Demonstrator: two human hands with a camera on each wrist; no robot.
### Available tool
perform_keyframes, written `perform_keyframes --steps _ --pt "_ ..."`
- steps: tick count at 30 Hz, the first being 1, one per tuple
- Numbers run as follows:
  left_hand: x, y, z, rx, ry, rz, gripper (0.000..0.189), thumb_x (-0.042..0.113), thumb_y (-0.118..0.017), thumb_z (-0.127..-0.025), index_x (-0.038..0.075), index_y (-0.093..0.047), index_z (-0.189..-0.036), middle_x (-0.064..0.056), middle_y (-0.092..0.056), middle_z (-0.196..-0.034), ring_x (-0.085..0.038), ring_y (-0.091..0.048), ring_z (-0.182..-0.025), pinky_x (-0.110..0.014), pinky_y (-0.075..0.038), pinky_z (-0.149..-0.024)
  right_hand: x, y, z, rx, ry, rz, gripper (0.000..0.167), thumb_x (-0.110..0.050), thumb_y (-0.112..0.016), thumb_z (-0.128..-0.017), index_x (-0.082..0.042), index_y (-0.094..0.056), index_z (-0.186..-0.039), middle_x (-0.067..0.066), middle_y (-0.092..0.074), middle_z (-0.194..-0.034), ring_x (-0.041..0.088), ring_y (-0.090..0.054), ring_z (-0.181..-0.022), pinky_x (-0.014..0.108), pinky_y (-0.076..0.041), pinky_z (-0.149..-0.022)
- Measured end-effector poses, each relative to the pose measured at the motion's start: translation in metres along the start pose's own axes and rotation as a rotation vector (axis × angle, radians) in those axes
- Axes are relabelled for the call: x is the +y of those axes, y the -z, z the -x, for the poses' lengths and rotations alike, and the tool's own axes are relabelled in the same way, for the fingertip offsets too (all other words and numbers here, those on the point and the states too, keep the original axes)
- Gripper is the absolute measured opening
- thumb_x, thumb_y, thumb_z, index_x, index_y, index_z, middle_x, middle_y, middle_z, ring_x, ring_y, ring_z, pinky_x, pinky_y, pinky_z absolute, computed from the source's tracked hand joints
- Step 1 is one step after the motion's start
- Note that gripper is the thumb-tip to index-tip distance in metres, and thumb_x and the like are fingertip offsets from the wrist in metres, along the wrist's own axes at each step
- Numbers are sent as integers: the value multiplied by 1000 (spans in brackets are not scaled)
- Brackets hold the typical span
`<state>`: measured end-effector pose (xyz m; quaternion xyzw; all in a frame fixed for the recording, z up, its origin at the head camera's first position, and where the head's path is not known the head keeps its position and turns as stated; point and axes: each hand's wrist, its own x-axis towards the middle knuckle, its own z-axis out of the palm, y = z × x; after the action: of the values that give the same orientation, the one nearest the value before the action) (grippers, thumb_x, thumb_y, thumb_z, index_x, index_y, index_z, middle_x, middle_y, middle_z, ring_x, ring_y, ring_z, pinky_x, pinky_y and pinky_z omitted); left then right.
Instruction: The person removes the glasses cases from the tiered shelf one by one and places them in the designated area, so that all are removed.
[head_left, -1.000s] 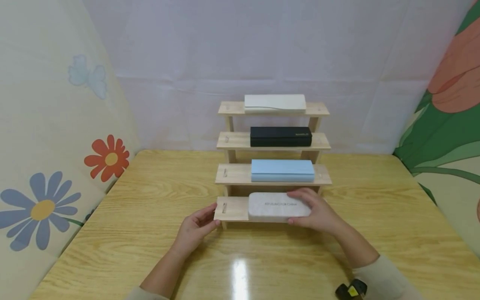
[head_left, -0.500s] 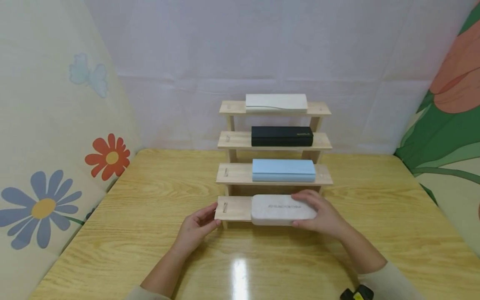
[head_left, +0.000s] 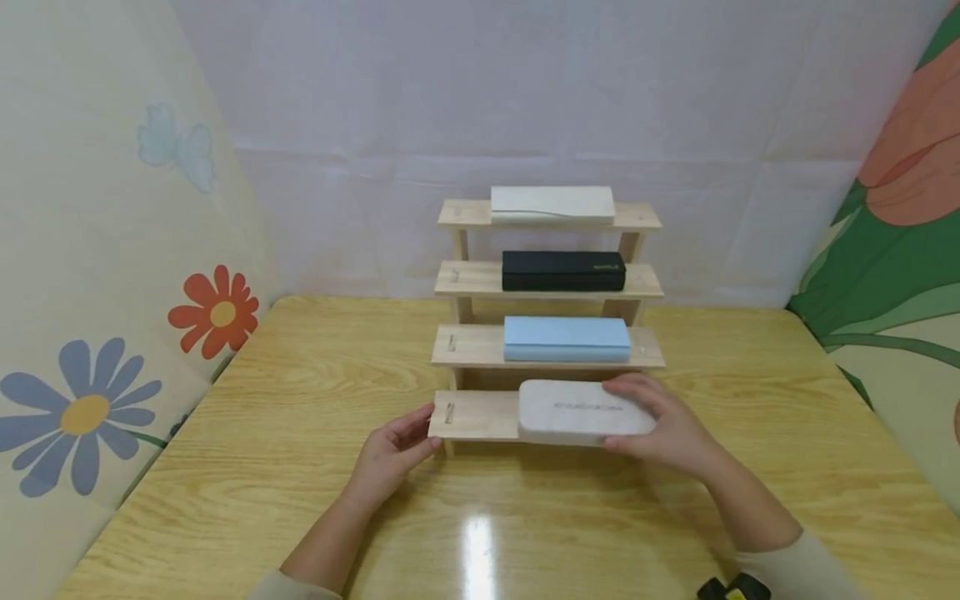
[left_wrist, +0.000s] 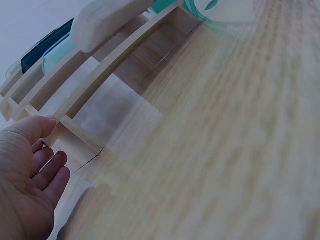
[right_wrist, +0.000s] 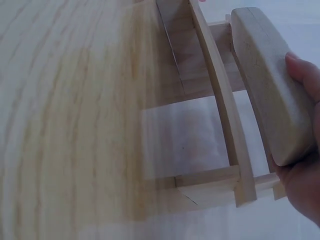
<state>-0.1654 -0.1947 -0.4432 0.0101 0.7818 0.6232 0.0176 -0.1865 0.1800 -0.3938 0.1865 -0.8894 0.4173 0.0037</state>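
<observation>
A four-step wooden display stand [head_left: 474, 415] stands on the table. My left hand [head_left: 392, 454] holds the left end of its lowest step, thumb at the front corner and fingers behind. In the left wrist view, the thumb of my left hand [left_wrist: 30, 172] touches the step's front corner. My right hand [head_left: 667, 427] grips the right end of a white glasses case [head_left: 573, 410] with blurred lettering on top. The right wrist view has this white case [right_wrist: 270, 85] raised a little off the lowest step, thumb on its front side.
On the upper steps lie a light blue glasses case [head_left: 566, 338], a black case [head_left: 562, 272] and a white flap case [head_left: 552, 204], one per step. A black and yellow object [head_left: 733, 588] is at the right sleeve. White cloth [head_left: 375, 150] hangs behind.
My right hand has moved the white glasses case to the right and lifted it off the lowest step, baring more of the wood. My left hand stays at the step's left end.
</observation>
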Motion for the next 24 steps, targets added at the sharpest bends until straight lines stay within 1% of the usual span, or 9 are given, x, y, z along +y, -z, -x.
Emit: perform_keyframes --steps 2,4,8,10,15,18,24 --pt "0 0 0 -5 1 10 51 1 -69 -88 -5 -52 -136 -23 -57 -137 -4 -60 -111 -11 -50 -89 -1 5 2 5 -1 -5 65 -30 -86 -73 -14 -61 -131 13 -53 -139 39 -47 -128 66 -34 -106" --pt "1 0 0 -7 -2 18 51 1 -69 -88 -5 -52 -136 -23 -56 -137 -2 -60 -110 -11 -50 -89 -2 10 4 11 1 -11 65 -29 -86 -74 -14 -60 -132 13 -52 -140 39 -47 -128 66 -33 -106" --pt "3 1 1 -8 -12 21 51 1 -69 -88 -6 -52 -136 -25 -56 -136 -8 -60 -112 -11 -50 -89 -3 20 8 28 0 -17 65 -26 -85 -75 -13 -59 -133 12 -51 -140 38 -45 -129 64 -34 -105" --pt "3 1 1 -6 -22 22 51 1 -69 -88 -7 -52 -136 -25 -56 -136 -8 -60 -112 -11 -50 -88 -3 25 10 39 -1 -23 65 -24 -85 -75 -12 -59 -133 13 -50 -141 39 -44 -130 64 -33 -105" --pt "2 1 1 -6 -24 35 51 0 -69 -88 -7 -52 -136 -26 -55 -137 1 -59 -108 -11 -50 -89 -4 38 14 56 -27 -26 66 -22 -85 -76 -10 -57 -135 16 -46 -143 42 -40 -132 67 -30 -106" --pt "1 1 1 -7 -19 38 51 0 -68 -88 -7 -52 -136 -25 -55 -137 4 -59 -106 -11 -51 -88 -3 45 16 63 -45 -20 66 -22 -84 -77 -9 -55 -136 16 -44 -145 42 -38 -134 67 -29 -105" --pt "3 1 2 -34 -11 39 51 1 -68 -89 -7 -50 -137 -25 -54 -139 6 -59 -104 -12 -51 -89 -1 59 20 94 -61 -4 68 -19 -83 -79 -8 -53 -139 18 -42 -147 41 -37 -133 59 -32 -102"
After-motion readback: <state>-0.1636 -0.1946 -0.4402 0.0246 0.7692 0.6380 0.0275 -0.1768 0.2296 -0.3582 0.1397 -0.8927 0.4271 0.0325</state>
